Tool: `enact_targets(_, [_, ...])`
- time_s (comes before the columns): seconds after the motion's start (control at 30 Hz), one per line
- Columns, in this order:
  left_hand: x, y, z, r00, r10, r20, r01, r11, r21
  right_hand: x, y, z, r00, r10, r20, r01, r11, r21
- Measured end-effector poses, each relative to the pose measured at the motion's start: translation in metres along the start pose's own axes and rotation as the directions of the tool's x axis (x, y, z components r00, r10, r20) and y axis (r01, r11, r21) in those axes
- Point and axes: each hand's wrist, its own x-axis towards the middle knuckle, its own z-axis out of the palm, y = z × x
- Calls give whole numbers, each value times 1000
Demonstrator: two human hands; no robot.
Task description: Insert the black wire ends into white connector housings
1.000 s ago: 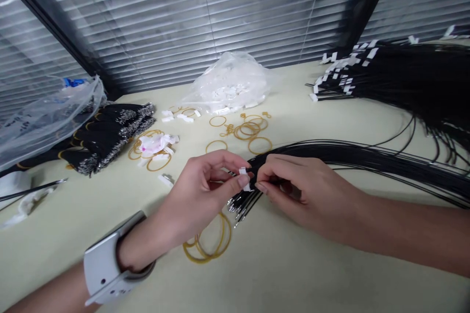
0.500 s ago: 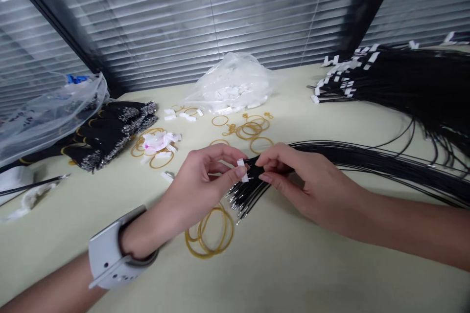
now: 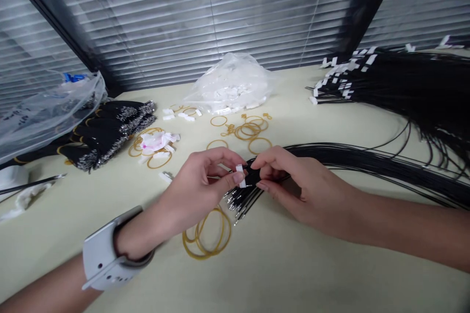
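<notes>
Between the thumb and forefinger of my left hand [image 3: 205,176] is a small white plastic connector [image 3: 241,176], held upright. Close on its right, my right hand [image 3: 297,176] is closed in a loose pinch at a thin black wire; a bright metal tip shows between the thumb and the connector. Whether that tip touches the connector I cannot tell. Under both hands lies a bundle of black wires [image 3: 338,156], its crimped metal ends fanned out to the left. Large yellow rubber bands [image 3: 198,249] rest just below those ends.
A clear bag of white connectors [image 3: 235,83] stands by the blinds. Loose rubber bands [image 3: 247,129] and a crumpled pink-marked white scrap [image 3: 157,142] lie in front. Banded black wire bundles [image 3: 110,127] are at left beside a plastic bag [image 3: 55,112]. Wires with white connectors [image 3: 396,78] are piled at right.
The view has shifted slightly. Both hands keep nearly the same hold, with the connector still in my left fingers; a small gap shows between it and my right fingertips.
</notes>
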Motion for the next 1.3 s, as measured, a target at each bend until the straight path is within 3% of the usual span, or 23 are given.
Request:
enact_targets(0.37, [-3,2,3,995,-97,-24,96,995,-35,0,-3,-1,998,-51,24,50,999,20])
enact_targets(0.73, [-4,0,3,995,-100,-16,99,994,-56,-2,-5,-3,997,-41,61,34,994,106])
enact_targets(0.93, [-3,1,5,997,-68,-26,67,996,-58,-2,-5,-5,996,-89,31,84,987,138])
enact_targets(1.17, [-6,2,6,998,-62,-11,61,996,-61,-2,-5,-2,995,-97,10,96,993,71])
enact_targets(1.3, [-6,4,9,996,-78,-40,75,995,-72,-3,-5,0,980,-200,13,201,979,-23])
